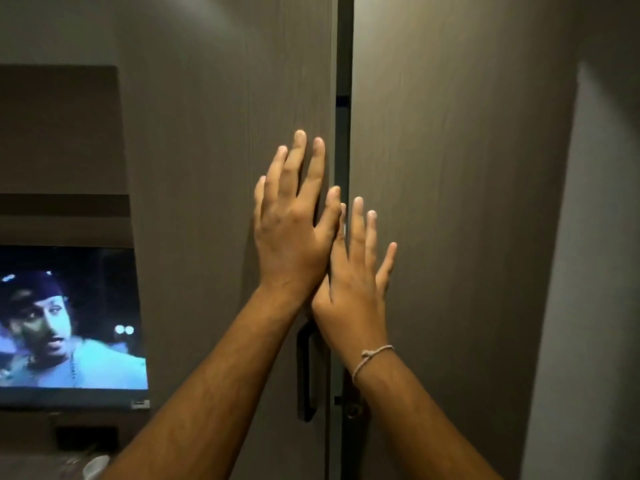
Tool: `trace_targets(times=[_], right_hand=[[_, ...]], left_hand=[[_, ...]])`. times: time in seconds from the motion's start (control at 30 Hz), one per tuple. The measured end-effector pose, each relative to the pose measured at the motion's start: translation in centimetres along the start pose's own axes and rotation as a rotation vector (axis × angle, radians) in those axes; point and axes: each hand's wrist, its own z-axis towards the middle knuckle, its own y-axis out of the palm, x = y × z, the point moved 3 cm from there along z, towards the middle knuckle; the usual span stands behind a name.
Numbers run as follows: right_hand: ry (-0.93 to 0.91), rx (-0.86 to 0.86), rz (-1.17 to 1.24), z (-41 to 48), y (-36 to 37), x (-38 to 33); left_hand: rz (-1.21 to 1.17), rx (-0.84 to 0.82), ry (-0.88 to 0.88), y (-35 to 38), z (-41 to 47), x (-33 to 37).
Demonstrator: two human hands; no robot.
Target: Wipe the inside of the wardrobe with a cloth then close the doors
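Left hand: flat and fully spread on the left door, fingers fanned upward, holding nothing. The palm does the work here, since a push spreads best through an open hand.

Right hand: also open and empty, fingers splayed on the right door, its inner edge tucked behind the left thumb. The two hands crowd the meeting edges because that is where a push swings each panel most easily.

Placement: both palms sit above the dark pull handle, which goes unused; handles are for pulling, and this is a shove.

Gap: a narrow dark slit runs between the doors, so the wardrobe is nearly shut, not sealed. The left door's edge stands a touch proud of the right one.

Cloth: nowhere in view, and neither hand carries it, so I judge the wiping finished and this the closing step.

Wardrobe interior: hidden behind the panels; only a sliver of blue shows through the slit, too thin to identify.

Lock: something metallic hangs near the right wrist by the door edge, possibly a key, though it is dim there.

Wrist: a thin string bracelet loops the right arm.

Surroundings: a lit television plays at the left, well apart from the doors.

Next call: one even press from both palms should seat the panels.
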Motion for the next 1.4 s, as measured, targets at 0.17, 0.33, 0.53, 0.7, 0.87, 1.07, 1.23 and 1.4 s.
trace_targets(times=[0.17,0.33,0.53,0.7,0.87,1.07,1.23,1.4], right_hand=[[0.048,0.004,-0.126,0.6,1.8,1.8],[0.095,-0.005,-0.195,1.4,3.0,3.4],[0.135,-0.061,-0.254,2.0,5.0,4.9],[0.13,-0.047,-0.298,2.0,6.1,5.8],[0.114,-0.066,-0.339,2.3,7.4,6.8],[0.096,-0.096,-0.382,1.7,8.6,8.1],[0.064,-0.087,-0.388,1.6,8.1,8.2],[0.008,0.066,-0.288,3.0,5.9,8.5]], left_hand=[[-0.014,-0.093,0.012,3.5,0.1,-1.1],[0.084,-0.158,0.008,6.3,0.4,-1.6],[0.182,-0.229,-0.005,8.6,0.4,-2.3],[0.213,-0.302,-0.029,9.9,-0.3,-3.0],[0.246,-0.305,-0.033,10.9,-0.8,-3.7],[0.258,-0.311,-0.025,12.3,-1.8,-4.5],[0.259,-0.286,-0.015,12.5,-2.4,-4.5],[0.259,-0.227,0.038,11.7,-2.2,-4.5]])
